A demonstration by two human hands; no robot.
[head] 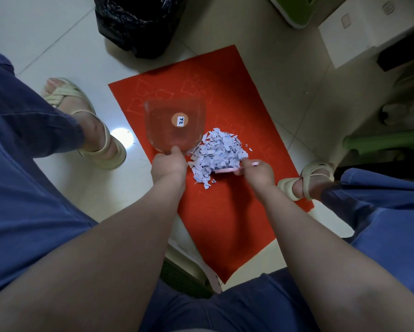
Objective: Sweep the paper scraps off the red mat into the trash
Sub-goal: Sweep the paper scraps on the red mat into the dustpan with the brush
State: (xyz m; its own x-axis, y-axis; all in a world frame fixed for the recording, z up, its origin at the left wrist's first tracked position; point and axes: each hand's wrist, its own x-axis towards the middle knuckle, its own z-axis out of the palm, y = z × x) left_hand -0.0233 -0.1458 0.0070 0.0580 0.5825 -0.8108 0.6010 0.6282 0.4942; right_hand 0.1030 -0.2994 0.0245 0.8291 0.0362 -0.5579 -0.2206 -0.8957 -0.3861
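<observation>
A round orange sticker point(179, 120) sits in the middle of the clear dustpan point(174, 127), with a small white label on it reading what looks like "3" and a second mark that is too small to make out. The red mat point(227, 212) has faint embossed letters and heart shapes, not readable.

The left hand point(169, 164) is closed around the dustpan's near end; the handle itself is hidden under the fingers. The pan lies flat on the mat with its wide mouth pointing away from the person. The right hand point(258, 172) grips a small pink brush point(227, 169), of which only a strip of the head and the handle tip show; the bristles are hidden by the scraps point(219, 153). The scraps lie in one heap on the middle of the mat, touching the pan's right edge and the brush, with a few loose bits at the near and right fringes.

The trash bin point(138, 25), lined with a black bag, stands on the floor just beyond the mat's far corner, its top cut off by the frame. A sandalled foot point(306, 180) rests on the mat's right edge; the other foot point(86, 123) is on the tiles to the left. Bare mat lies open near and far of the heap.
</observation>
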